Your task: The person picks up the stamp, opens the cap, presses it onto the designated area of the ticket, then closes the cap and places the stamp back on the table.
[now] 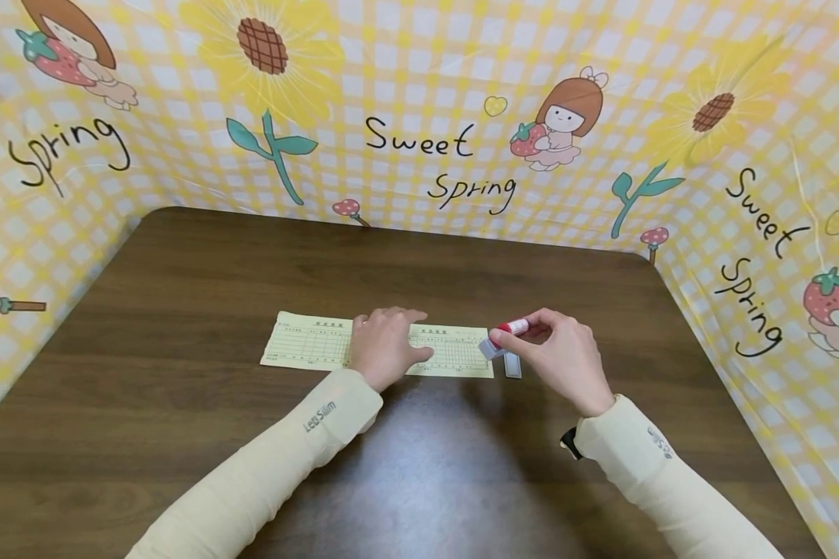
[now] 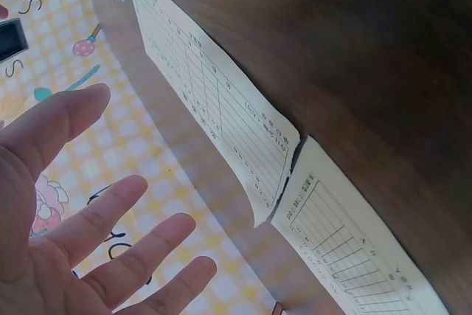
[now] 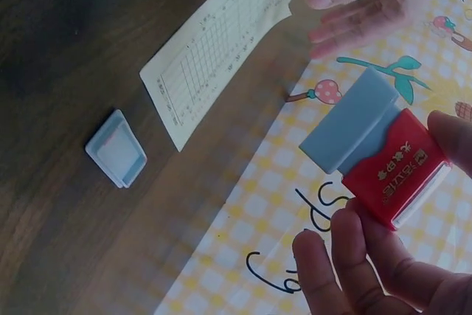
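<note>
Red-and-grey boxy plastic stamp (image 3: 380,156), likely light and stiff, suits the right grip (image 1: 565,355) pinching its red body (image 3: 402,171); left grip (image 1: 384,345) spread wide.

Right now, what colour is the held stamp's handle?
The handle is mostly red with gold lettering, clearest in the right wrist view.

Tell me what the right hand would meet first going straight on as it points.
Most likely the left hand, with the stamp held by the right hand leading; if it slopes down, the paper may come first, since height is unclear.
</note>
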The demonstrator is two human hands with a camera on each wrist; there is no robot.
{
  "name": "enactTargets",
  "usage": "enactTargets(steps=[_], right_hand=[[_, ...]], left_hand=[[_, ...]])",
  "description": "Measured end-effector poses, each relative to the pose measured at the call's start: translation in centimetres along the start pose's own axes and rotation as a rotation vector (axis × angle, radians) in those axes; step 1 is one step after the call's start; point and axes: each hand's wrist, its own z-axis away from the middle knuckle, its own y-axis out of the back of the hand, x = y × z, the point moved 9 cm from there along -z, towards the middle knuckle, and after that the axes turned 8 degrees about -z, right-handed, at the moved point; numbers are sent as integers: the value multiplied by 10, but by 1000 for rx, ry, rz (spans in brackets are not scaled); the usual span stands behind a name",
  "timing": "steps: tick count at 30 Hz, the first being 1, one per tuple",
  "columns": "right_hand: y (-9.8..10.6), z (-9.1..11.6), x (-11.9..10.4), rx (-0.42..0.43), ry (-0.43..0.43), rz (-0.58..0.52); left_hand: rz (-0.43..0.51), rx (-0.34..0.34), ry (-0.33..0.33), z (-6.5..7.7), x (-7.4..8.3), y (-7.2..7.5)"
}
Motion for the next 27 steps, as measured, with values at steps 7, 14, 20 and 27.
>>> enactTargets(steps=[7,14,20,27], right_hand=[[-5,0,2,25,-37,65],[-10,-1,4,48,-37,134],[-15,-3,4,70,-5,185],[-20,-4,3,83,-1,226]], left_hand=[[-2,1,2,0,1,-1],[-12,0,-1,-1,1,-3],[-23,-11,-5,-1,1,-7],[-30,-9,-7,-3,2,-9]])
